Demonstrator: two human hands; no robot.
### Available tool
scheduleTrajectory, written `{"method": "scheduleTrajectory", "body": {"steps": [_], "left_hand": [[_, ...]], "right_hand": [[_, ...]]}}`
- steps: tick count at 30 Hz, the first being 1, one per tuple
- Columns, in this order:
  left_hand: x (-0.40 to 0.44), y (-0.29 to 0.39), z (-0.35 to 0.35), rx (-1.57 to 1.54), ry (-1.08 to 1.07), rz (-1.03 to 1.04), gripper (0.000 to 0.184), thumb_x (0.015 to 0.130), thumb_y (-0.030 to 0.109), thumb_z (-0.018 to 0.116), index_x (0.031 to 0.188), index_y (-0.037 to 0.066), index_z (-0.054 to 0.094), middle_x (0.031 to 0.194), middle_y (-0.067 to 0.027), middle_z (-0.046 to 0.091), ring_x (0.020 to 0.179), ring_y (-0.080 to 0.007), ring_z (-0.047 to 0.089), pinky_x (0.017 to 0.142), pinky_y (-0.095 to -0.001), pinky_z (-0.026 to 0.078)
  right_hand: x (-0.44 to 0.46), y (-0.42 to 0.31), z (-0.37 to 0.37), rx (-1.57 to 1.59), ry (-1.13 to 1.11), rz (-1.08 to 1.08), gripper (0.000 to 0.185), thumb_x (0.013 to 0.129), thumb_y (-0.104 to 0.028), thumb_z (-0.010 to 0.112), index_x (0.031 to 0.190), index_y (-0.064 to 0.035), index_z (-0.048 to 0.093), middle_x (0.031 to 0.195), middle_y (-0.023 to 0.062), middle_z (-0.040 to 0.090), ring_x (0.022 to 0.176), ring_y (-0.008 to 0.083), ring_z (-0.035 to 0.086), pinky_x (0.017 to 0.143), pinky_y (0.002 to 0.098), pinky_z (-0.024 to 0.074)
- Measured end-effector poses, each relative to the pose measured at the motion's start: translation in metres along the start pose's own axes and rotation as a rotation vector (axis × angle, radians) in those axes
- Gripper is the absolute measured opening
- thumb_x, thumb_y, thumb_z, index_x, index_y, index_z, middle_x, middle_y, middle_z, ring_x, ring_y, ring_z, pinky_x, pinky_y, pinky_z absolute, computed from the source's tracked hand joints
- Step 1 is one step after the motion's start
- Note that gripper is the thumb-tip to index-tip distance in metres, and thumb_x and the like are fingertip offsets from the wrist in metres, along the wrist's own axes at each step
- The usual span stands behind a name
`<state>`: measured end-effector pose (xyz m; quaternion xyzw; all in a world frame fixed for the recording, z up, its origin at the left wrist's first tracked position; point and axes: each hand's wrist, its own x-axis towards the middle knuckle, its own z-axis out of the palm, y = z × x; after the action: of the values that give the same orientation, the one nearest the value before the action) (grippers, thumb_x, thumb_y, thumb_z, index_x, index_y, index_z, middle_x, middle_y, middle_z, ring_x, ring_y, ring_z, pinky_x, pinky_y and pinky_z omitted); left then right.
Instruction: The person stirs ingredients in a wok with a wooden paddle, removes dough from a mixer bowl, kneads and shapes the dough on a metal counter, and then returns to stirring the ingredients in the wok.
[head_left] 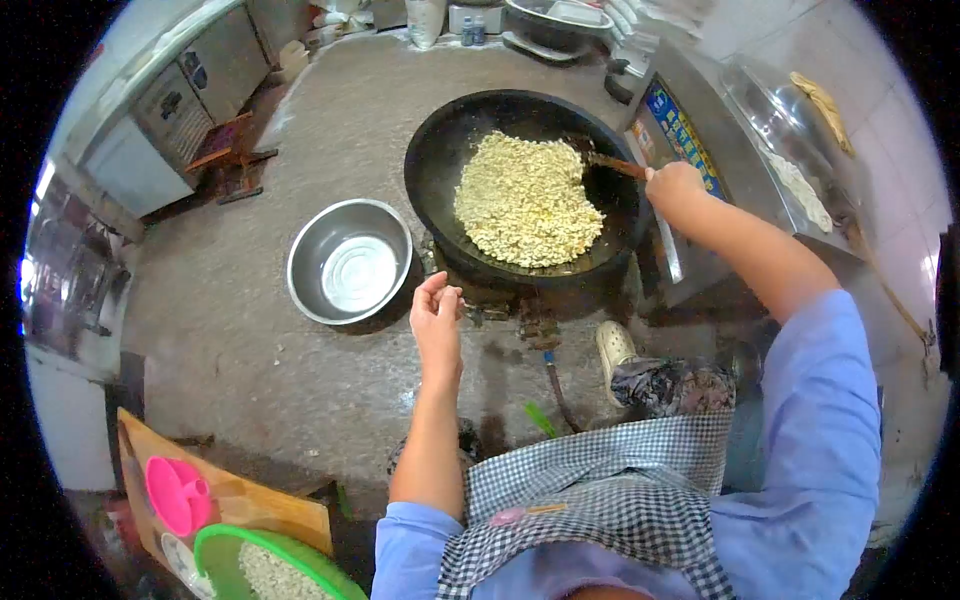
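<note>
A large black wok (425, 190) holds a broad heap of pale yellow, small chopped pieces (525, 200). My right hand (676, 190) grips the wooden handle of a spatula (615, 165) at the wok's right rim; the spatula's dark head lies inside, by the heap's upper right edge. My left hand (437, 300) is just below the wok's lower left rim, fingers curled, touching neither wok nor basin. Whether anything is between its fingers is too small to tell. Left of it, an empty steel basin (360, 275) rests on the floor.
A steel cabinet (740, 200) stands right of the wok. At the lower left, a wooden board (290, 515) bears a pink container (175, 495) and a green basin (225, 545) of pale pieces. A small stool (225, 150) is at the upper left; a hose (562, 395) lies below the wok.
</note>
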<state>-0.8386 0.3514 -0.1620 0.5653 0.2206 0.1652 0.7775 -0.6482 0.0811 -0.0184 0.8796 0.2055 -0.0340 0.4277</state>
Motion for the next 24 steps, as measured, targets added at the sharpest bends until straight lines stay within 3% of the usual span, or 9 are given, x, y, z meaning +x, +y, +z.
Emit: {"method": "scheduleTrajectory", "body": {"steps": [3, 4, 7, 13, 17, 18, 21, 22, 24], "left_hand": [[0.004, -0.005, -0.007, 0.015, 0.012, 0.006, 0.03, 0.085, 0.014, 0.055, 0.113, 0.003, 0.053, 0.09, -0.0033, 0.06, 0.077, -0.0097, 0.054, 0.066, -0.0239, 0.043], [0.004, -0.004, -0.006, -0.003, 0.017, -0.004, 0.03, 0.085, 0.014, 0.055, 0.113, 0.003, 0.053, 0.09, -0.0034, 0.061, 0.078, -0.0096, 0.054, 0.066, -0.0237, 0.043], [0.005, -0.006, -0.004, 0.036, 0.015, 0.004, 0.031, 0.085, 0.014, 0.056, 0.113, 0.003, 0.053, 0.089, -0.0034, 0.06, 0.078, -0.0093, 0.054, 0.066, -0.0233, 0.043], [0.009, -0.015, 0.006, 0.015, -0.026, 0.016, 0.03, 0.085, 0.014, 0.055, 0.112, 0.002, 0.053, 0.089, -0.0039, 0.061, 0.076, -0.0094, 0.055, 0.065, -0.0234, 0.043], [0.006, -0.009, 0.014, 0.0, -0.019, -0.005, 0.027, 0.085, 0.008, 0.054, 0.111, 0.0, 0.052, 0.086, -0.003, 0.058, 0.073, -0.0077, 0.052, 0.065, -0.0212, 0.042], [0.008, -0.013, 0.013, -0.014, -0.026, -0.007, 0.028, 0.084, 0.008, 0.054, 0.11, 0.0, 0.052, 0.084, -0.002, 0.057, 0.073, -0.0074, 0.051, 0.065, -0.021, 0.041], [0.008, -0.015, 0.013, -0.019, -0.039, -0.006, 0.028, 0.083, 0.009, 0.055, 0.11, 0.0, 0.052, 0.083, -0.0013, 0.056, 0.072, -0.0069, 0.051, 0.063, -0.0207, 0.041], [0.007, -0.014, 0.014, -0.003, -0.024, -0.008, 0.029, 0.083, 0.01, 0.055, 0.11, 0.0, 0.053, 0.083, -0.0019, 0.057, 0.071, -0.0069, 0.051, 0.062, -0.0204, 0.04], [0.01, -0.02, 0.012, -0.003, -0.032, 0.008, 0.028, 0.083, 0.01, 0.055, 0.11, 0.0, 0.053, 0.083, -0.0024, 0.058, 0.071, -0.0069, 0.051, 0.061, -0.0205, 0.04]], "right_hand": [[0.034, -0.001, 0.034, 0.15, 0.211, 0.151, 0.025, 0.089, -0.018, 0.047, 0.104, -0.0075, 0.064, 0.085, 0.0099, 0.064, 0.077, 0.0255, 0.065, 0.061, 0.0359, 0.0518], [0.036, -0.001, 0.047, 0.068, 0.409, 0.089, 0.024, 0.09, -0.019, 0.046, 0.103, -0.0094, 0.063, 0.078, 0.0095, 0.061, 0.071, 0.0266, 0.063, 0.056, 0.0361, 0.0506], [0.038, 0.0, 0.044, 0.1, 0.615, 0.007, 0.023, 0.088, -0.017, 0.048, 0.104, -0.0103, 0.062, 0.074, 0.0095, 0.058, 0.069, 0.0262, 0.062, 0.055, 0.0358, 0.05], [0.032, 0.015, 0.022, 0.02, 0.76, -0.163, 0.023, 0.085, -0.015, 0.05, 0.104, -0.0101, 0.062, 0.074, 0.009, 0.057, 0.069, 0.0255, 0.061, 0.054, 0.0355, 0.0496], [-0.024, 0.038, -0.009, 0.04, 0.495, -0.045, 0.022, 0.083, -0.014, 0.051, 0.103, -0.0106, 0.061, 0.087, 0.0131, 0.062, 0.078, 0.028, 0.064, 0.058, 0.0398, 0.0519], [-0.034, 0.044, -0.028, 0.161, 0.271, 0.003, 0.02, 0.081, -0.014, 0.052, 0.098, -0.01, 0.064, 0.092, 0.0155, 0.064, 0.081, 0.0293, 0.065, 0.062, 0.0423, 0.0527], [-0.047, 0.067, -0.046, 0.241, 0.128, -0.029, 0.016, 0.077, -0.015, 0.058, 0.09, -0.0083, 0.066, 0.087, 0.0167, 0.066, 0.079, 0.032, 0.064, 0.066, 0.0439, 0.0522], [-0.052, 0.074, -0.05, 0.288, 0.192, -0.055, 0.015, 0.072, -0.018, 0.064, 0.082, -0.0068, 0.067, 0.081, 0.0166, 0.065, 0.079, 0.0347, 0.063, 0.07, 0.0438, 0.0517], [-0.061, 0.084, -0.071, 0.389, 0.105, -0.165, 0.017, 0.07, -0.014, 0.064, 0.085, -0.0067, 0.069, 0.076, 0.0148, 0.064, 0.074, 0.0335, 0.062, 0.067, 0.0405, 0.0487]]}}
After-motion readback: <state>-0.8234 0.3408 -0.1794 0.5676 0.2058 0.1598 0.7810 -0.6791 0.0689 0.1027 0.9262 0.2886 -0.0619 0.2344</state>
